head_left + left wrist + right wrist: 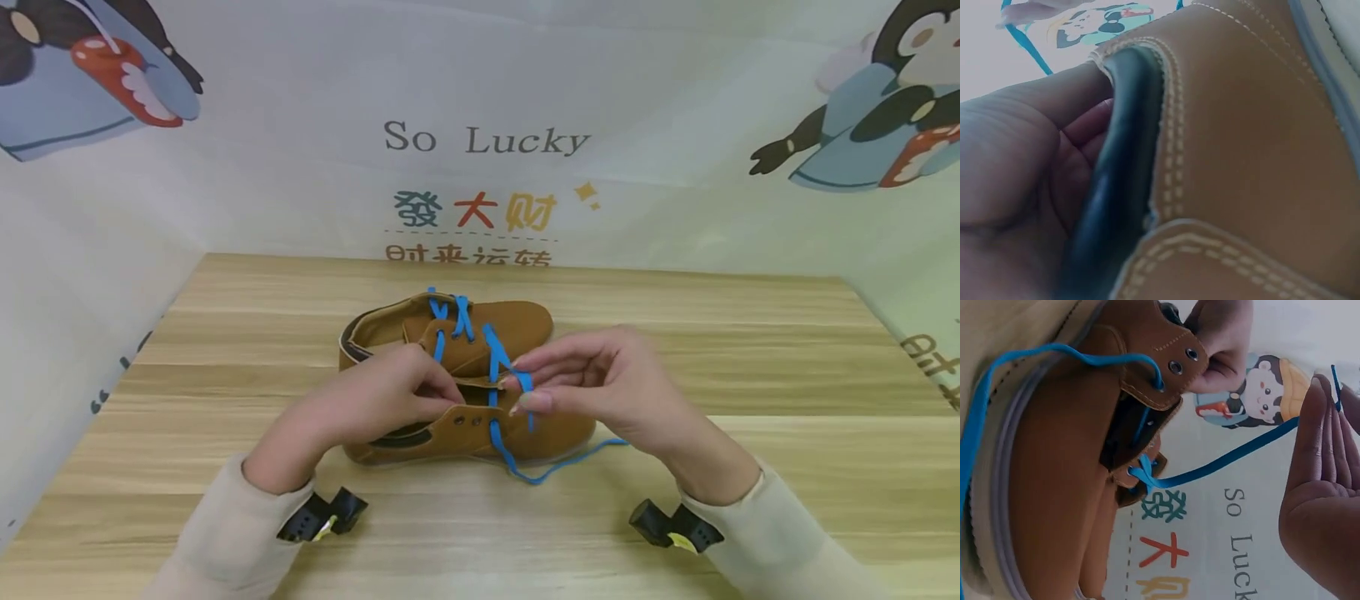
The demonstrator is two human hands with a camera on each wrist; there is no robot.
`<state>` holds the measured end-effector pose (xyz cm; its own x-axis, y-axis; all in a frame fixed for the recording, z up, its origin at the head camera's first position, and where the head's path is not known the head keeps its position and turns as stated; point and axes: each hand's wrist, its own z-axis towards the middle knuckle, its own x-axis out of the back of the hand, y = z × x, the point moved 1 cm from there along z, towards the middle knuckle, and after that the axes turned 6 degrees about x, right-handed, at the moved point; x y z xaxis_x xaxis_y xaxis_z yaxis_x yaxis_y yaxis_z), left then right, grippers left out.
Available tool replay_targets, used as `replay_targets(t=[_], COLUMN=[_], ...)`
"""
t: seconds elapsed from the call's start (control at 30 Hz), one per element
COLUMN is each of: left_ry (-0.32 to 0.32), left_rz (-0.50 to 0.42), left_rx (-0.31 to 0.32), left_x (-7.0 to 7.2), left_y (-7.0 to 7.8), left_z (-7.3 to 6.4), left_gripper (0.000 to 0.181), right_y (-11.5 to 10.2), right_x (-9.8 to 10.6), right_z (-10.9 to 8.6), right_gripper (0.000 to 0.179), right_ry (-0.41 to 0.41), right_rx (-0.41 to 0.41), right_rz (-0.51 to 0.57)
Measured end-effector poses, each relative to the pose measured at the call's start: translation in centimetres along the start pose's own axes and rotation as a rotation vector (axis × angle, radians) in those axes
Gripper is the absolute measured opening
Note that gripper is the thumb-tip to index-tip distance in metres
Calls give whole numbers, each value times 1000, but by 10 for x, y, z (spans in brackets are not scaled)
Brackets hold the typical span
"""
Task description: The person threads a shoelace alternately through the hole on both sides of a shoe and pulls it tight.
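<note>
A brown lace-up shoe [562,437] lies toe to the right, its blue lace [1229,457] threaded only through the eyelets nearest the toe. My left hand [382,392] holds the near eyelet flap [1169,347] at the shoe's opening, some fingers hidden inside. In the left wrist view, those fingers sit behind the dark padded collar [1119,137]. Above the toe, my right hand [626,387] pinches one lace end between thumb and fingers. That stretch runs up from the far flap, and a short tip sticks out past the fingertips.
Right behind stands a second brown shoe [525,321] with blue lacing across its eyelets. The other loose lace end [534,481] trails over the near side onto the wooden table [750,358]. A printed white cloth [300,142] rises at the back and sides.
</note>
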<state>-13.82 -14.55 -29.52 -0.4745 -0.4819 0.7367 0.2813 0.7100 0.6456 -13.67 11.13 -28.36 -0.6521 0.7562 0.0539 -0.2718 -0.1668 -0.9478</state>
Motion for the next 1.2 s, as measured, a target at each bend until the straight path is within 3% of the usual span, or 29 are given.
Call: replay_targets(t=[0.2,0.4,0.5,0.7,0.87,1.03,1.2], left_ry=[-35,-57,-61,-60,-62,-62,-91], left_rz=[-71,-101,-102,-110,-120,-126,-127], left_rx=[-21,-22,-22,-16,-10,-8,-15], left_x=[0,0,0,0,-1,-1,0], left_y=[-7,-8,-8,-8,-8,-8,-8], left_z=[1,3,5,6,6,6,5], left_gripper=[13,15,16,16,17,16,16], right_y=[12,28,34,43,48,49,50], right_x=[-12,-24,-27,-28,-30,-32,-33], right_z=[1,1,1,4,7,8,7], right_gripper=[19,25,25,21,24,25,14], right_ry=[31,101,99,30,26,24,-2], right_rx=[40,68,98,346,543,676,745], right_rz=[27,-119,-209,-462,-622,-753,-857])
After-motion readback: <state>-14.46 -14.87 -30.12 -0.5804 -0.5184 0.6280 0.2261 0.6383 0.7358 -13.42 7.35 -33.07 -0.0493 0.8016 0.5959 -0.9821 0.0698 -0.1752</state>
